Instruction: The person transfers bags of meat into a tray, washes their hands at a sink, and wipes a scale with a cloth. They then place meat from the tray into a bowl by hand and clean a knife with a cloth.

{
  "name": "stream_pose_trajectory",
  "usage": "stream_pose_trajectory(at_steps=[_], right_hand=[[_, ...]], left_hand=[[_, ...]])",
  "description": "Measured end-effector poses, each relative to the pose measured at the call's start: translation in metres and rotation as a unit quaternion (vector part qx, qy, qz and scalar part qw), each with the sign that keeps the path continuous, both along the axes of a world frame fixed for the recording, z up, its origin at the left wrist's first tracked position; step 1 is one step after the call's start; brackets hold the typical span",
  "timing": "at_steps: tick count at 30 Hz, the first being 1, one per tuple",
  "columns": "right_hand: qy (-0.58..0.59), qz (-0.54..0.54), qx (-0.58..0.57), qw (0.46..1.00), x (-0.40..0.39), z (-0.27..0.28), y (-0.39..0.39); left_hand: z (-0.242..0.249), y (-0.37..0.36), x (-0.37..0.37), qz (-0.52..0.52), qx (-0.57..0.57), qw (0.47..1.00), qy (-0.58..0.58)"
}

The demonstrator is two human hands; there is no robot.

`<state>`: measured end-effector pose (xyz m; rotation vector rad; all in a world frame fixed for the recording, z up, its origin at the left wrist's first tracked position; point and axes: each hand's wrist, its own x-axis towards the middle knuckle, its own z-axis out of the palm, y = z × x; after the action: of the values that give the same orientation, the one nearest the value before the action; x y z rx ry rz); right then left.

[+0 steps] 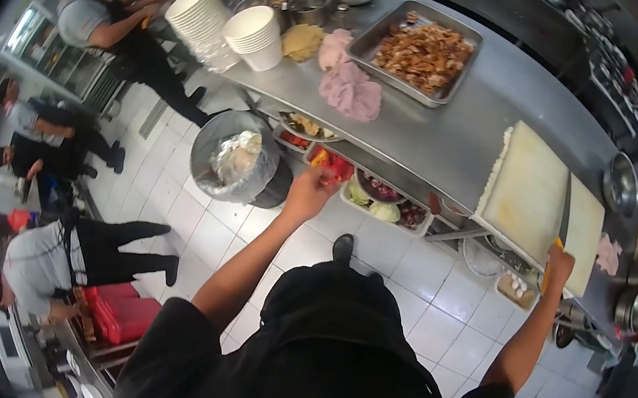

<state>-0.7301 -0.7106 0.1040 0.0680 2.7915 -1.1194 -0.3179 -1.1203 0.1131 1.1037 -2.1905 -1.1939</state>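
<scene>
My right hand [560,268] grips the yellow handle of a knife [566,207]. The long blade lies along the white cutting board [529,182] at the right end of the steel counter. My left hand [311,194] hangs in the air in front of the counter edge, its fingers curled together. Behind its fingertips is a container of red and yellow peppers [330,163] on the lower shelf. Whether the left fingers hold anything is hidden. On the counter, a metal tray [360,50] holds chopped browned meat [425,53].
Pink cloths [351,90] and stacked white cups [256,36] stand on the counter [441,130]. A lined bin [208,154] stands on the tiles to the left. Several people work on the left, one person [44,264] near red containers [119,311]. Eggs [518,286] sit on the lower shelf.
</scene>
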Motion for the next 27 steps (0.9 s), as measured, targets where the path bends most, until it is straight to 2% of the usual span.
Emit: stream_pose_trajectory(at_steps=[1,2,4,5,7,9,10,11,15,17,18,21,23,24,25,26,27], right_hand=[[0.005,0.008,-0.058,0.998,0.011,-0.008,0.005],[0.011,0.013,-0.117,0.993,0.022,-0.014,0.011],[0.040,0.010,-0.127,0.991,0.064,-0.008,0.014],[0.019,0.019,-0.176,0.984,0.089,0.001,0.012],[0.002,0.045,-0.295,0.955,0.140,0.008,0.007],[-0.013,0.085,-0.331,0.940,0.182,0.006,0.002],[-0.049,0.060,-0.342,0.936,0.212,0.034,-0.020],[-0.062,0.055,-0.364,0.928,0.229,0.037,-0.030],[-0.049,0.063,-0.365,0.928,0.276,0.040,-0.073],[-0.054,0.058,-0.385,0.920,0.295,0.041,-0.095],[-0.052,0.042,-0.378,0.923,0.304,0.042,-0.107],[-0.042,0.036,-0.365,0.929,0.326,0.045,-0.136],[-0.038,0.024,-0.369,0.928,0.335,0.047,-0.152],[-0.034,0.028,-0.363,0.931,0.338,0.049,-0.162],[-0.032,0.034,-0.356,0.933,0.341,0.052,-0.171],[-0.023,0.047,-0.341,0.939,0.341,0.055,-0.181],[-0.026,0.042,-0.341,0.939,0.340,0.058,-0.193]], left_hand=[[0.004,-0.003,-0.004,-0.016,-0.091,0.996,0.001],[0.010,-0.008,-0.010,-0.009,-0.095,0.995,0.001],[0.022,-0.025,-0.030,-0.021,-0.167,0.986,0.004],[0.024,-0.038,-0.042,-0.016,-0.171,0.985,0.014],[0.021,-0.067,-0.069,-0.045,-0.319,0.947,0.011],[0.021,-0.092,-0.097,-0.057,-0.324,0.944,0.014],[0.013,-0.110,-0.111,-0.079,-0.360,0.928,-0.042],[0.007,-0.125,-0.124,-0.101,-0.396,0.908,-0.098],[-0.023,-0.162,-0.145,-0.086,-0.442,0.888,-0.095],[-0.034,-0.179,-0.146,-0.204,-0.360,0.895,-0.167],[-0.036,-0.181,-0.143,-0.211,-0.361,0.893,-0.166],[-0.042,-0.170,-0.131,-0.182,-0.392,0.895,-0.110],[-0.044,-0.169,-0.116,-0.165,-0.317,0.933,0.044],[-0.054,-0.174,-0.115,-0.172,-0.317,0.932,0.043],[-0.067,-0.180,-0.113,-0.134,-0.139,0.979,0.058],[-0.076,-0.184,-0.108,-0.088,0.045,0.993,0.067],[-0.057,-0.179,-0.096,-0.092,0.046,0.993,0.063]])
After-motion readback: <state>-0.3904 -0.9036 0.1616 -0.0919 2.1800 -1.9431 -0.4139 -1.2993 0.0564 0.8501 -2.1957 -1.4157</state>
